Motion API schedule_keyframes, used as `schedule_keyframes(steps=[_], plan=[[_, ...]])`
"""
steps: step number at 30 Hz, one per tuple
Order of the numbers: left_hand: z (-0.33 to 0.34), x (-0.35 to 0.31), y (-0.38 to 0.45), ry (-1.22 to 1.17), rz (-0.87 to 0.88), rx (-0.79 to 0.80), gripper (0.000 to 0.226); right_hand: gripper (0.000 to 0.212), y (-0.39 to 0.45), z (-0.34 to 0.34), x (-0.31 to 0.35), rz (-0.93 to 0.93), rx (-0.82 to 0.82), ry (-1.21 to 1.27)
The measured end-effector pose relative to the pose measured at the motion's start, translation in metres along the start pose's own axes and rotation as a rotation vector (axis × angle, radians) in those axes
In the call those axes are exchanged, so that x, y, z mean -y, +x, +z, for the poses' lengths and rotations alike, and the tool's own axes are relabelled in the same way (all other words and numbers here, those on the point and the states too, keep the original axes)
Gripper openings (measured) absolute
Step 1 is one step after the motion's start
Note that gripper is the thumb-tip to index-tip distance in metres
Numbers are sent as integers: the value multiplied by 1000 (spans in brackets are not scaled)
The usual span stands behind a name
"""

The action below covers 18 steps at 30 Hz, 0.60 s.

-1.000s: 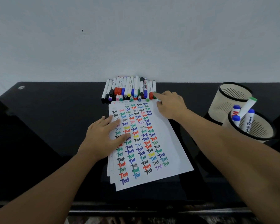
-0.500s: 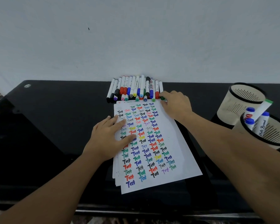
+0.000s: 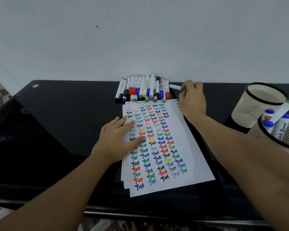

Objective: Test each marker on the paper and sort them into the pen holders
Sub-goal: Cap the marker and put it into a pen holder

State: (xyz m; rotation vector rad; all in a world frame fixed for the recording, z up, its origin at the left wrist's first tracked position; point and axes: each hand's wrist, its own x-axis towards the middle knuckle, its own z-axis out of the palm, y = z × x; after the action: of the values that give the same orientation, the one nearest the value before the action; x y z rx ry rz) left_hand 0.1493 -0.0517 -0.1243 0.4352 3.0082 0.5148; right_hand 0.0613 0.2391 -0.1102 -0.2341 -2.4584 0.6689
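A stack of white paper [image 3: 187, 147] covered in coloured "Test" words lies on the black table [image 3: 60, 130]. My left hand [image 3: 119, 139] rests flat on the paper's left side. Behind the paper, a row of several markers [image 3: 143, 88] lies against the wall. My right hand [image 3: 192, 99] grips a white marker with a green cap [image 3: 175, 87], lifted just right of the row. Two beige pen holders stand at the right: the far one [image 3: 257, 100] looks empty, the near one [image 3: 277, 140] holds several markers with blue and green caps.
A pale wall rises directly behind the table. The table's front edge runs across the bottom of the view. A small metal fitting [image 3: 35, 85] sits at the table's far left corner.
My right hand has picked the green-capped marker out of the right end of the row and raised it, turned sideways. My left hand stays on the paper.
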Motion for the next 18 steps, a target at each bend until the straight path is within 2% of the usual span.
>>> schedule_keyframes(steps=[4, 6, 8, 12, 16, 18], plan=[[0, 0, 0, -2, 2, -8, 100, 17, -3, -18, 10, -5, -186, 257], [1, 1, 0, -9, 5, -17, 101, 22, -7, -29, 19, -58, -220, 340], [2, 2, 1, -15, 6, -27, 104, 29, -12, -41, 29, -126, -184, 381], [1, 0, -2, -33, 11, -51, 105, 49, -30, -57, 51, -266, 176, 320], [0, -1, -5, -59, 33, -100, 102, 42, -58, -47, 58, -488, 531, 66], [1, -1, -6, -54, 55, -138, 93, 42, -69, -39, 55, -538, 651, 15]])
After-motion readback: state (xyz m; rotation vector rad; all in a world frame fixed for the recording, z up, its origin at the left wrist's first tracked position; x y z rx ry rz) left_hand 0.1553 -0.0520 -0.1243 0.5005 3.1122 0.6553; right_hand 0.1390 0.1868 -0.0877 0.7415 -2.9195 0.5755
